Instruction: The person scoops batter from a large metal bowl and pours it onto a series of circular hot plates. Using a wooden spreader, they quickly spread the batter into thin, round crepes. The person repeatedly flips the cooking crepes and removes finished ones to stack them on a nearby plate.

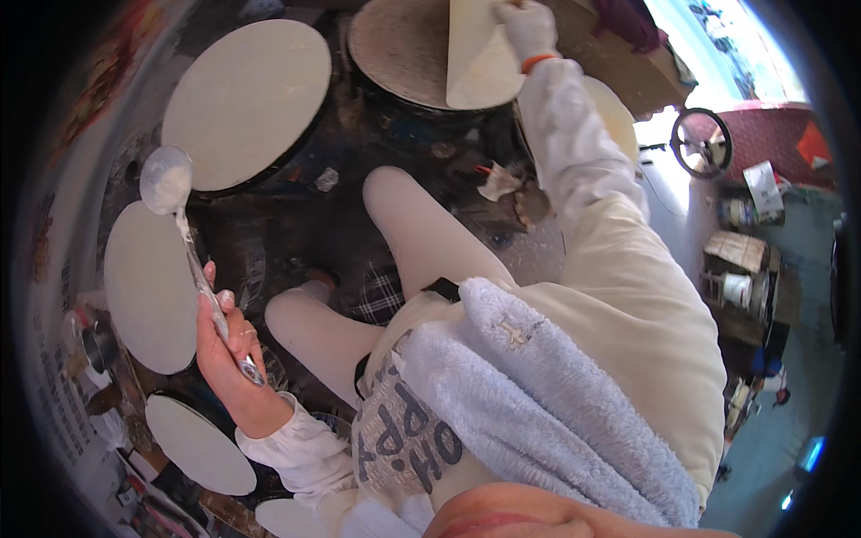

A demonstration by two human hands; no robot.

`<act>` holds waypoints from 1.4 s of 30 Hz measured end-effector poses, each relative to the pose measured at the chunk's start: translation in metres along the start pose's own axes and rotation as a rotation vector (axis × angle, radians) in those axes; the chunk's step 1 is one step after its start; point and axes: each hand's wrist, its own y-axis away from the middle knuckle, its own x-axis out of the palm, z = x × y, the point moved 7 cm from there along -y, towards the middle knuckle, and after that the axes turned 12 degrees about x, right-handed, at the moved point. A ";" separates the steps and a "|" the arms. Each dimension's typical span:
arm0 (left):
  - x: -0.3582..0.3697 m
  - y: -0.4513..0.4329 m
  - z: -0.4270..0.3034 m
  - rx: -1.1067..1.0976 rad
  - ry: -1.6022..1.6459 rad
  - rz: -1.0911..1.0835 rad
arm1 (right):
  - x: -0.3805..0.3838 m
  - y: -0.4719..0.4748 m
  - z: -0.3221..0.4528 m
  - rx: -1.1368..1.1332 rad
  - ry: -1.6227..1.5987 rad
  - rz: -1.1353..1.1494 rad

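Observation:
My left hand is wrapped around the handle of a metal ladle, whose bowl is coated with white batter. At the top of the view, my right hand, in a white glove, grips the edge of a thin pale flatbread sheet. That sheet is half lifted and folded back from a round griddle, baring its brown surface. Left of it, a second griddle carries a full round of pale batter or dough. The ladle bowl is over the gap between this round and another pale round below it.
More pale rounds lie along the lower left, one partly cut off. Beyond my right sleeve sits another yellowish round. A cardboard box stands at the upper right. Between the griddles and my knees are dark stove bodies and scraps.

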 end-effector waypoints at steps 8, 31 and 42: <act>0.039 0.011 0.038 -0.102 0.113 0.242 | -0.282 0.069 -0.234 0.573 -0.361 -0.309; 0.049 0.085 0.054 -0.137 0.001 -0.143 | -0.205 0.215 -0.389 0.605 -0.290 -0.439; -0.031 0.273 0.060 0.157 0.324 -0.564 | 0.091 0.343 0.115 -0.184 -0.435 1.458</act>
